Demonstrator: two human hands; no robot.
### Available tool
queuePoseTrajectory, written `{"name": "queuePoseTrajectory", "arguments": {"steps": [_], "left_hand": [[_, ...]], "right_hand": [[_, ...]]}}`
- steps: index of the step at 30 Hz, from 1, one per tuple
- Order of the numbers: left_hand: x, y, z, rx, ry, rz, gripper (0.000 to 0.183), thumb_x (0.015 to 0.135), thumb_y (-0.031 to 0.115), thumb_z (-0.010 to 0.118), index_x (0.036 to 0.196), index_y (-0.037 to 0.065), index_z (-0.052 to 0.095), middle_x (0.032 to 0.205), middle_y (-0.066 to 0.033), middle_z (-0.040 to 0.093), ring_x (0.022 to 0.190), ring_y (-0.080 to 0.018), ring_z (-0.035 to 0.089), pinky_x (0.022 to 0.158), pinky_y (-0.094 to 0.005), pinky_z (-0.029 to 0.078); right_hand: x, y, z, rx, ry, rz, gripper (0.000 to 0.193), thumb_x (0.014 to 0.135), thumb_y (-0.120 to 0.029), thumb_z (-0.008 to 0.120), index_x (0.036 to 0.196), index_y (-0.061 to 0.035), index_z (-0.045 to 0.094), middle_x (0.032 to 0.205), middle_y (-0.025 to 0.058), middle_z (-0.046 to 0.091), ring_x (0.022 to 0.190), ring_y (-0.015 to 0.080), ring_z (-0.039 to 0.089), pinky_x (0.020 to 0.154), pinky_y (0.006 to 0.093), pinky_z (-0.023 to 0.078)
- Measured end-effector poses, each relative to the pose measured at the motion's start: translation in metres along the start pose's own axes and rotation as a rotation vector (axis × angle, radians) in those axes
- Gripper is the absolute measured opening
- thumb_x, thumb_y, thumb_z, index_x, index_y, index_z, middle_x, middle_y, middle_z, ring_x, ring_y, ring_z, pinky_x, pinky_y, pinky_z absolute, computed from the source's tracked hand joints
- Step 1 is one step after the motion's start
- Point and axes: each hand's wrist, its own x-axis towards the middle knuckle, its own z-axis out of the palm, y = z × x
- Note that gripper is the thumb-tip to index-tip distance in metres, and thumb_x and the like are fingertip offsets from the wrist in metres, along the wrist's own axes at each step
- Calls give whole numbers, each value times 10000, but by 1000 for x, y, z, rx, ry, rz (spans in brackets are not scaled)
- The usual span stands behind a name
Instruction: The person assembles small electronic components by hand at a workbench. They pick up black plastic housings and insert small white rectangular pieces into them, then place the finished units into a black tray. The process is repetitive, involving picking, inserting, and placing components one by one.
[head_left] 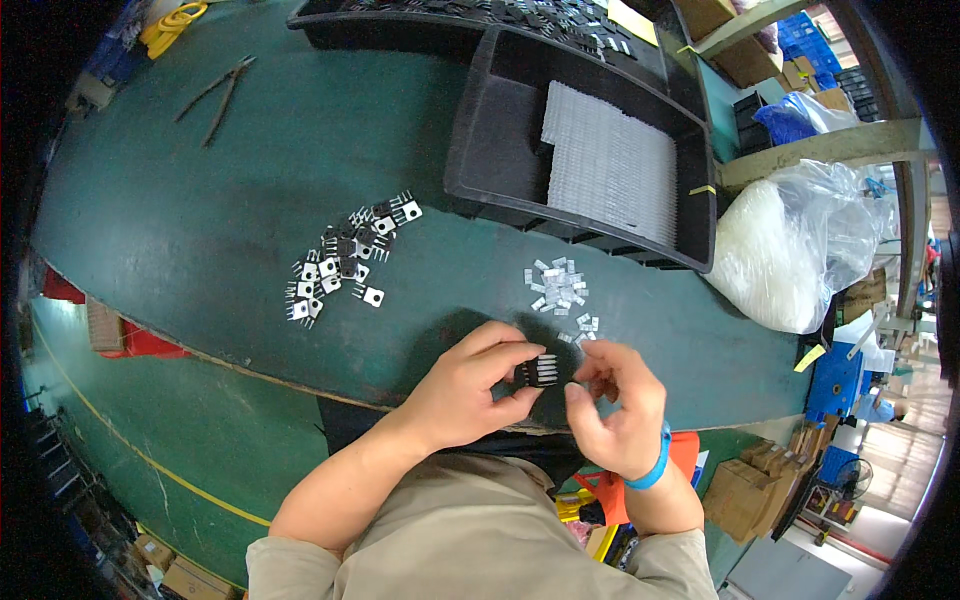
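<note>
Near the front edge of the green table, my left hand (478,388) pinches a small stack of black transistors (540,371) between thumb and fingers. Pale stripes show along the stack's right side. Close to its right is my right hand (622,408), fingers curled and the thumb a little apart from them; I see nothing between the tips. Just beyond those fingers lies a loose pile of small clear plastic pieces (557,286), with several strays at its near side. Left of them, black transistors with silvery tabs and legs (345,255) form a scattered heap.
A black tray (500,110) beyond the clear pieces holds rows of clear plastic strips (612,165). Behind it, another black tray (400,35) is full of black parts. Pliers (217,100) lie far left. A bulging clear plastic bag (780,250) stands right of the trays.
</note>
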Motion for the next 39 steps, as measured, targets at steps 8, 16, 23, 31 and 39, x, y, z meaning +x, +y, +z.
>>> {"name": "queuePoseTrajectory", "arguments": {"steps": [8,16,23,31,39], "left_hand": [[-4,-6,11,234,90,185,468,711,55,823,1155,10,681,1082,-138,620,914,-288,654,784,-364,563],[-6,-7,13,282,111,204,491,694,56,826,1158,0,674,1080,-144,621,962,-315,647,820,-382,558],[-6,-4,14,285,115,202,490,692,60,823,1156,5,675,1083,-147,623,964,-318,648,824,-386,559],[-5,-8,14,282,94,215,471,704,62,825,1149,7,679,1079,-137,627,925,-294,654,798,-374,564],[-3,0,6,122,131,68,427,736,33,832,1140,18,694,1047,-82,612,741,-140,590,650,-271,530]], "right_hand": [[7,-11,15,-82,-47,52,481,783,-74,707,1238,10,576,806,144,635,672,297,645,619,382,524],[9,-8,20,-109,-77,31,507,778,-85,709,1253,13,563,838,166,637,706,324,662,631,403,530],[7,-7,12,-107,-90,59,434,810,-127,713,1204,1,583,807,160,637,687,313,665,617,405,532],[13,-3,15,-68,-68,54,364,842,-139,705,1172,-23,607,762,139,636,642,312,656,595,399,528],[29,39,-2,-337,-63,-193,160,797,-30,720,954,-37,690,929,140,654,799,346,662,693,413,543]]}}
